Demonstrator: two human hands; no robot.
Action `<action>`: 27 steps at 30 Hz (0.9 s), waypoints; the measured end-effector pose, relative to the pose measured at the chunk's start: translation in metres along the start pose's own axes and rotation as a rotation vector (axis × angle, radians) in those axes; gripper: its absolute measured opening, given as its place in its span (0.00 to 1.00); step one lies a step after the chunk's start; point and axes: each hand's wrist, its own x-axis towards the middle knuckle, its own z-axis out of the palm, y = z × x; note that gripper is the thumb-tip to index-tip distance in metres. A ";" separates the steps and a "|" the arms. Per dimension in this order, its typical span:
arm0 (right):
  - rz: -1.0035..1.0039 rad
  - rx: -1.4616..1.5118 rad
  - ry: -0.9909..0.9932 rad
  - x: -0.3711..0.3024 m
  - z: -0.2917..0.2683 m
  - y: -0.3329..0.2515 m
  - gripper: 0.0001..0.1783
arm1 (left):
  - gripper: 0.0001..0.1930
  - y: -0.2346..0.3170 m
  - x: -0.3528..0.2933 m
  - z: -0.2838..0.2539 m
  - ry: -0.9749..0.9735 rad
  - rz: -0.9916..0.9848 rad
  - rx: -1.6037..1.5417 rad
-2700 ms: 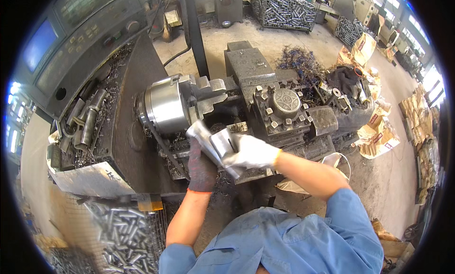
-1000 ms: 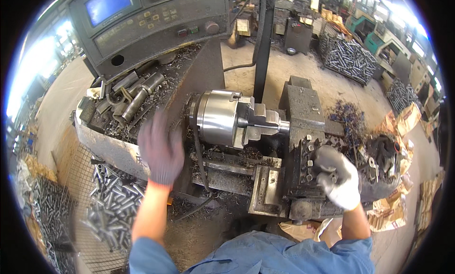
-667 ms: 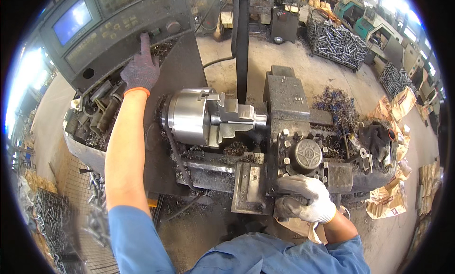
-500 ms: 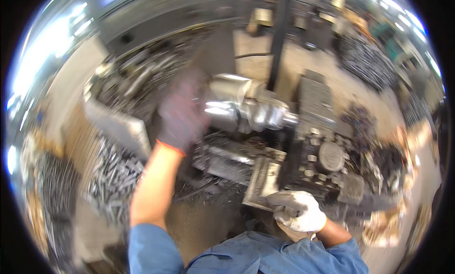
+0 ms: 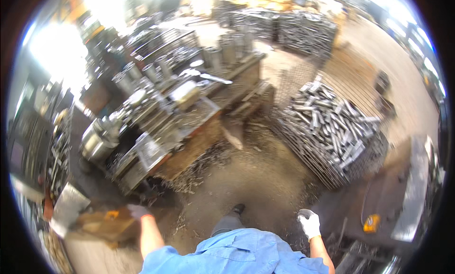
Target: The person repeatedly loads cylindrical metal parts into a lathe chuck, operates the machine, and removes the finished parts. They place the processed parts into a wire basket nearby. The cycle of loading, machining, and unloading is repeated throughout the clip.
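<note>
Left hand [image 5: 138,211], grey-gloved, low, out from person's left side; blurred, grip cannot be told. Right hand [image 5: 309,223], white-gloved, low at right side, fingers curled; cannot tell if holding anything. Metal tubes [image 5: 327,122] heaped in mesh crate [image 5: 308,161], forward and slightly right of right hand, apart from it.

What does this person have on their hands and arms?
The left hand wears a dark greyish glove with an orange-red cuff; the right hand wears a mostly white glove. The forearms are bare below short blue sleeves. Blur hides finer glove detail.
</note>
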 end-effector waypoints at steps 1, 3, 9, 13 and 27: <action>0.022 -0.029 -0.051 0.026 0.016 -0.017 0.20 | 0.19 -0.044 0.018 0.016 0.000 -0.044 0.320; -0.050 -0.183 -0.142 0.073 0.054 -0.054 0.21 | 0.23 -0.105 0.032 0.030 -0.093 -0.066 0.648; -0.184 -0.482 -0.492 0.155 0.128 -0.132 0.24 | 0.26 -0.168 0.021 0.023 -0.165 -0.090 0.600; -0.268 -0.685 -0.679 0.181 0.153 -0.138 0.25 | 0.32 -0.187 0.038 0.030 -0.052 -0.153 0.364; 0.028 -0.454 -0.529 0.307 0.065 -0.058 0.26 | 0.21 0.161 -0.045 -0.001 -0.503 0.352 -0.710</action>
